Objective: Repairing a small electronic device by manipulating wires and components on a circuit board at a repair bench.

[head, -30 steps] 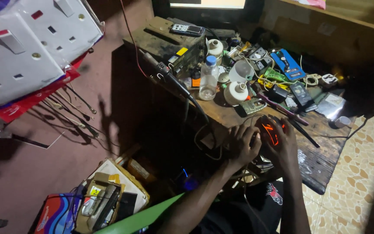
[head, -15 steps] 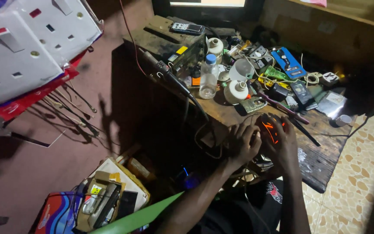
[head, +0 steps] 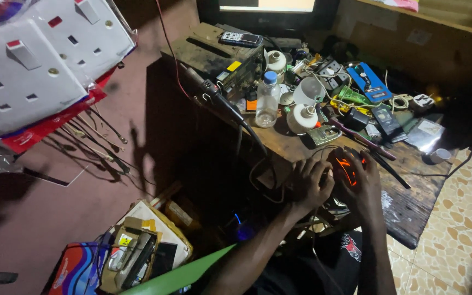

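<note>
Both hands unmoved, left hand and right hand still gripping glowing mouse

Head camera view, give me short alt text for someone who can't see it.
Two bare hands, left hand and right hand, cup a small device glowing orange-red at the edge of a cluttered wooden workbench. Behind them stand a clear plastic bottle with a blue cap, bulb parts, wires and tools; white wall sockets hang at upper left.

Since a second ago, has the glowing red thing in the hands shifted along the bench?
No. The glowing red thing sits in the same spot, just below the small circuit board near the bench's front edge, with the left hand and right hand cupped around it as before.
</note>
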